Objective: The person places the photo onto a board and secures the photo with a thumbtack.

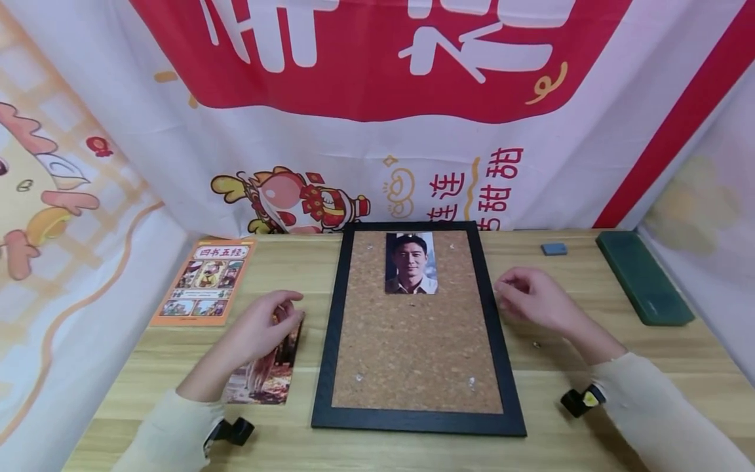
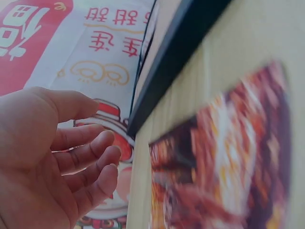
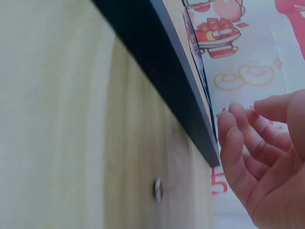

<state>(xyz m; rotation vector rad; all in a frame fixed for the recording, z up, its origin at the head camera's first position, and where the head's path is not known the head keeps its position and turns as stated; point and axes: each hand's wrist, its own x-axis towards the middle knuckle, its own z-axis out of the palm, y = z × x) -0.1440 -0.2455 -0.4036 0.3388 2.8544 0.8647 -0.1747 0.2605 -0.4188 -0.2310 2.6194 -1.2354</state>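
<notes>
A black-framed cork board [image 1: 417,354] lies on the table. Near its top is a portrait photo [image 1: 411,263], with a small pin at its upper edge. My left hand [image 1: 268,328], fingers relaxed and empty, hovers over a second photo [image 1: 259,380] left of the board. That photo shows an animal among autumn leaves, partly hidden by the hand in the head view. Beside the board's right edge is my right hand [image 1: 533,298], its fingers loosely bent with nothing between them in the right wrist view. A small clear push pin [image 1: 537,345] lies on the table near it.
Several clear pins, one a push pin [image 1: 472,383], sit on the cork. An orange illustrated booklet [image 1: 203,282] lies at the back left. At the back right are a small blue block [image 1: 554,249] and a long green case [image 1: 645,278]. Printed curtains [image 1: 366,151] hang behind the table.
</notes>
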